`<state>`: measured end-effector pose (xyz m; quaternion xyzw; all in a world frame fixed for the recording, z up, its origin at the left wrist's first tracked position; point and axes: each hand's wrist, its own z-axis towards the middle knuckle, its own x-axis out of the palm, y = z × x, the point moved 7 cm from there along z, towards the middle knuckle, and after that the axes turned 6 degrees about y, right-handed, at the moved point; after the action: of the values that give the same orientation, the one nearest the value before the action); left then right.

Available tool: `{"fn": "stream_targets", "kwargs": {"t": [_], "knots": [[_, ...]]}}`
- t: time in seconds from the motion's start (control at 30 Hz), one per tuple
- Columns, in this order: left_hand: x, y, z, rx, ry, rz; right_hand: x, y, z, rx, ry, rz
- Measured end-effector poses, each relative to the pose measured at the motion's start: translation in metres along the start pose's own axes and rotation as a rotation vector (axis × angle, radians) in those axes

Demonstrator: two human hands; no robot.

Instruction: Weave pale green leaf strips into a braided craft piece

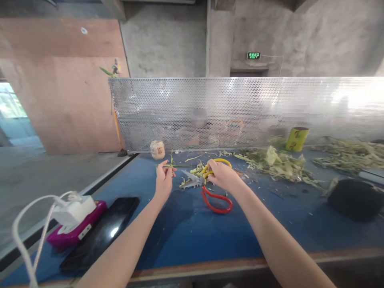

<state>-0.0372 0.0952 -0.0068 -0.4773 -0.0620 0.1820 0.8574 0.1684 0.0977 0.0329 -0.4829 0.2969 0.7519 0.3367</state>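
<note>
My left hand (164,176) is closed, its fingertips pinching a thin green plant stem (184,166) that runs sideways toward my right hand. A small green sprig stands up at the fingertips. With my right hand (220,173) I grip a pair of scissors (195,182) by the yellow handle loop. The other loop, a red one (218,203), hangs free below. The grey blades are spread apart and point left toward my left hand, just below the stem. Pale green plant scraps (198,170) lie behind the blades.
The blue table (234,236) holds a twine spool (157,149), dried leaf strips (277,164), a yellow tube (297,139) and a black round object (355,199). At left are a phone (102,232) and a purple power strip (76,230). A perforated metal panel (180,100) closes off the back.
</note>
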Motion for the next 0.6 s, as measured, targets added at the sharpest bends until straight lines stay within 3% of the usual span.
{"fn": "stream_targets", "kwargs": {"t": [0.17, 0.23, 0.3, 0.37, 0.47, 0.6], "knots": [[-0.005, -0.006, 0.000, 0.014, -0.043, -0.023, -0.003, -0.023, 0.002, 0.082, -0.238, 0.383], [-0.008, -0.006, 0.000, 0.010, -0.061, -0.033, 0.000, -0.034, 0.003, 0.151, -0.342, 0.609], [-0.008, -0.005, 0.000, 0.007, -0.060, -0.042, 0.009, -0.044, 0.004, 0.266, -0.366, 0.898], [-0.006, -0.005, 0.000, 0.009, -0.045, -0.047, 0.024, -0.044, 0.005, 0.361, -0.308, 1.228], [-0.003, -0.005, -0.001, 0.016, -0.026, -0.054, 0.038, -0.025, 0.008, 0.374, -0.146, 1.678], [-0.002, -0.004, -0.001, 0.019, -0.019, -0.065, 0.042, 0.001, 0.007, 0.316, 0.108, 1.982]]}}
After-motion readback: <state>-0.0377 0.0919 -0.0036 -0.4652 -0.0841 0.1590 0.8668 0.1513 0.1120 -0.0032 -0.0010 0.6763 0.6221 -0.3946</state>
